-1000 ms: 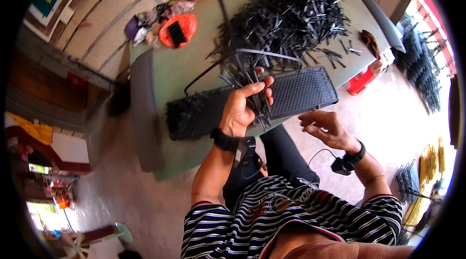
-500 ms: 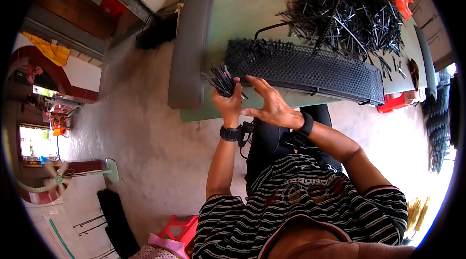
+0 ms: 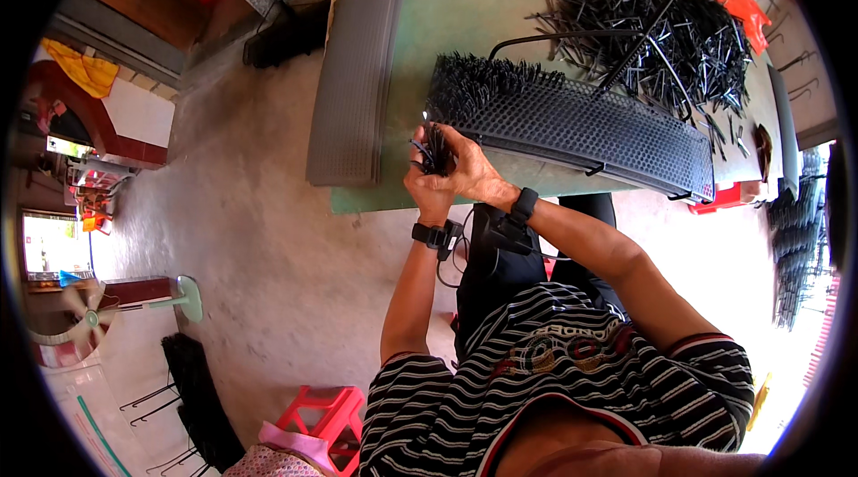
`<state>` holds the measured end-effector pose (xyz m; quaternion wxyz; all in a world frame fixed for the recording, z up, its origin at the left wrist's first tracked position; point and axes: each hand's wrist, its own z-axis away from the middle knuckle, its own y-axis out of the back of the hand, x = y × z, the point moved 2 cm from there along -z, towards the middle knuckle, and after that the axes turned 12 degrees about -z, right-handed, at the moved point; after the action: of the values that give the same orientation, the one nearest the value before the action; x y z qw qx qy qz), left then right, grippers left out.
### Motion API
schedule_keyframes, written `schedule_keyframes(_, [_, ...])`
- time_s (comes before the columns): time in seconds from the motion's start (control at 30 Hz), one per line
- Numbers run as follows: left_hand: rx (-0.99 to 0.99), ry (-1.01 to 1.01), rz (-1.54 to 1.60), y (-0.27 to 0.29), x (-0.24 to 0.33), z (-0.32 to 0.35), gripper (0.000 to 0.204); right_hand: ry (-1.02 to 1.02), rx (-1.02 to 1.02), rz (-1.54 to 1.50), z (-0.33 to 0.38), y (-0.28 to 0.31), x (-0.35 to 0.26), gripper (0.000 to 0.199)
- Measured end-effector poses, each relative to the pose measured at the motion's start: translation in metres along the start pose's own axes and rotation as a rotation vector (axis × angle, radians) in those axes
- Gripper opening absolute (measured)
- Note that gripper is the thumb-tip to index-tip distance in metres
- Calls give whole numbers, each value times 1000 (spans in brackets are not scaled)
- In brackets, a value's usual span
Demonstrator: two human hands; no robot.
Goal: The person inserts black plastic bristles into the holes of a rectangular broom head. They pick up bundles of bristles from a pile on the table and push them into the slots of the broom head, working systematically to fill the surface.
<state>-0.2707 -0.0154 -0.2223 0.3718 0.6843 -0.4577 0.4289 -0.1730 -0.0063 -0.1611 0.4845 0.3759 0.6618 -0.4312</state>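
Note:
My left hand [image 3: 429, 196], closed, holds a bunch of slim black plastic strips [image 3: 433, 152] just off the table's near edge. My right hand [image 3: 478, 175] has its fingers curled over the same bunch, its thumb against the left hand. Right beside both hands is the left end of a long black perforated panel [image 3: 617, 133], held in a frame of black metal rods. Upright black strips [image 3: 487, 84] stand densely in the panel's left part, while bare holes show along the rest. Exactly which strips the right fingertips pinch is hidden.
A large loose pile of black strips [image 3: 652, 39] lies behind the panel on the green table [image 3: 456, 4]. Grey perforated sheets [image 3: 357, 75] are stacked at its left edge. Red plastic bags [image 3: 744, 14] lie at the back right. A pink stool [image 3: 322, 414] and a fan [image 3: 94, 316] stand lower left.
My right hand has moved left, from spread fingers beside the bunch to closing over it against my left hand. The whole view has shifted slightly.

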Motion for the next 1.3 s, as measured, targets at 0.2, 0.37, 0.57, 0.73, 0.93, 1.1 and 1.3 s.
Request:
schedule_keyframes(0.2, [23, -52, -107, 2, -2, 3, 75, -36, 49, 24, -2, -1, 0, 61])
schedule_keyframes(0.37, [44, 67, 105, -2, 4, 6, 79, 4, 52, -32, -3, -1, 3, 54])
schedule_keyframes(0.57, [32, -23, -220, 0, 0, 4, 72, -52, 63, -9, -5, -6, -10, 41])
schedule_keyframes(0.73, [30, 17, -143, -1, 19, 7, 57, 58, 34, 256, -5, -2, -22, 24])
schedule_keyframes(0.93, [15, 14, -147, 4, -3, 11, 47, 41, -245, 72, -15, 6, -28, 19])
schedule_keyframes(1.1, [58, -42, -197, 2, 14, 6, 43, 20, -206, 210, -18, 10, -9, 18])
schedule_keyframes(1.3, [73, 4, -269, 2, -3, 9, 34, 94, 42, 55, -17, 2, -29, 22])
